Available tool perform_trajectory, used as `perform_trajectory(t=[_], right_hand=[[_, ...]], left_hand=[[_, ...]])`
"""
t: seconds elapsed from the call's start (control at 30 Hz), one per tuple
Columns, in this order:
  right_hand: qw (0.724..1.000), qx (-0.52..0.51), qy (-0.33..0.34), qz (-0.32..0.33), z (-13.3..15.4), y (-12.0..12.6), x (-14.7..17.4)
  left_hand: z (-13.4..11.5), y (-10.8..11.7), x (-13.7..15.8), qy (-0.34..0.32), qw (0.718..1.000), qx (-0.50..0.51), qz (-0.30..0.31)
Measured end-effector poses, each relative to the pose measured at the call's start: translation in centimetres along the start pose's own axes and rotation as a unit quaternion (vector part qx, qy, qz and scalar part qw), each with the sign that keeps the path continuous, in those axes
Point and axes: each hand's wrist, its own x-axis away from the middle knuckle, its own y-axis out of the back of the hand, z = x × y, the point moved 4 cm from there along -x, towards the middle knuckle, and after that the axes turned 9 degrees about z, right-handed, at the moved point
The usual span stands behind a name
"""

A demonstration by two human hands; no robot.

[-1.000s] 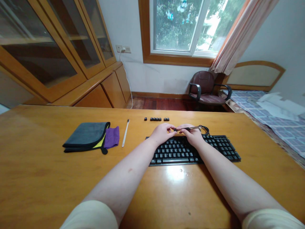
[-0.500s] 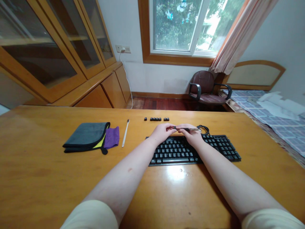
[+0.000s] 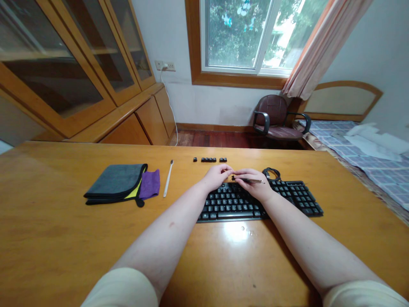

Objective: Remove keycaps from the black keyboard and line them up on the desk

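Note:
A black keyboard [image 3: 234, 208] lies on the wooden table under both wrists. My left hand [image 3: 217, 175] is over its top edge, thumb and fingertips pinched together; whatever they hold is too small to make out. Close beside it, my right hand [image 3: 252, 181] is closed on a slim, dark, pen-like tool [image 3: 254, 181] that points left, its thin end sticking out to the right. A small black piece [image 3: 233, 178] shows at the tool's left end, below the fingertips. Several loose black keycaps [image 3: 208, 160] sit in a row beyond my hands.
Left of the keyboard lie a white toothbrush [image 3: 168, 179], a purple cloth [image 3: 150, 184] and a folded grey towel [image 3: 115, 182]. A coiled black cable [image 3: 271, 173] rests behind the keyboard. An office chair [image 3: 275, 117] stands past the table's far edge [image 3: 143, 145].
The black piece near my fingertips is slightly lower and shows more fully. My right hand has turned a little, tilting the tool's right end down. My left hand has shifted slightly left.

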Motion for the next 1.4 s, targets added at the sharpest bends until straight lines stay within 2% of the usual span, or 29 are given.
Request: perform_trajectory(t=[0.2, 0.47, 0.7, 0.97, 1.2, 1.4], right_hand=[[1.0, -0.001, -0.007, 0.013, -0.7, -0.4, -0.1], [0.998, 0.003, -0.035, -0.043, -0.6, 0.3, -0.3], [0.998, -0.03, -0.042, -0.02, -0.6, 0.3, -0.4], [0.999, 0.002, 0.012, -0.03, -0.6, 0.1, -0.1], [0.999, -0.019, 0.035, 0.012, 0.1, 0.1, -0.1], [0.999, -0.032, 0.024, -0.001, -0.2, 0.1, 0.0]], left_hand=[[0.1, -0.2, 0.0, -0.012, 1.0, 0.021, -0.002], [-0.6, -0.6, 0.3, 0.011, 0.999, -0.043, 0.024], [-0.5, -0.2, 0.4, 0.006, 0.999, -0.048, -0.021], [0.0, 0.1, 0.1, -0.008, 0.998, 0.053, -0.015], [0.1, 0.3, 0.0, -0.02, 0.997, 0.067, -0.02], [-0.2, 0.3, 0.0, -0.019, 0.999, 0.046, -0.019]])
